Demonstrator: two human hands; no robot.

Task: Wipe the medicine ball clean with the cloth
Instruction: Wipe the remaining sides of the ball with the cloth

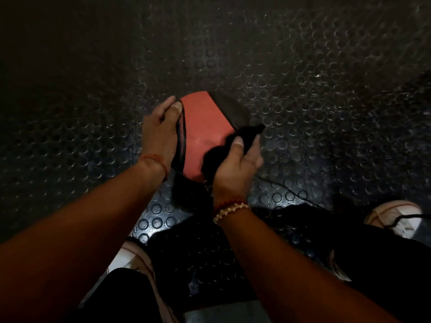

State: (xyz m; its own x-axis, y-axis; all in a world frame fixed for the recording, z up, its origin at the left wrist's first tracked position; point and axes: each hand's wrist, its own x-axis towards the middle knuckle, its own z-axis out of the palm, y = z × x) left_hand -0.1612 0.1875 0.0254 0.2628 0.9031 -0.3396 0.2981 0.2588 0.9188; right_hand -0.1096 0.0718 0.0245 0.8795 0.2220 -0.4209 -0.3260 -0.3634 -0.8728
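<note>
A red and black medicine ball (203, 129) sits on the dark studded floor in the middle of the view. My left hand (161, 134) rests against its left side, thumb lying along a black seam, fingers fairly straight. My right hand (235, 164) grips a bunched black cloth (242, 138) and holds it on the ball's lower right surface. The cloth hides part of the ball's right edge.
The floor is black rubber with raised round studs (303, 101). My legs in black trousers and white shoes (396, 217) (133, 255) stand at the bottom of the view. A thin dark cord (286, 190) lies on the floor to the right.
</note>
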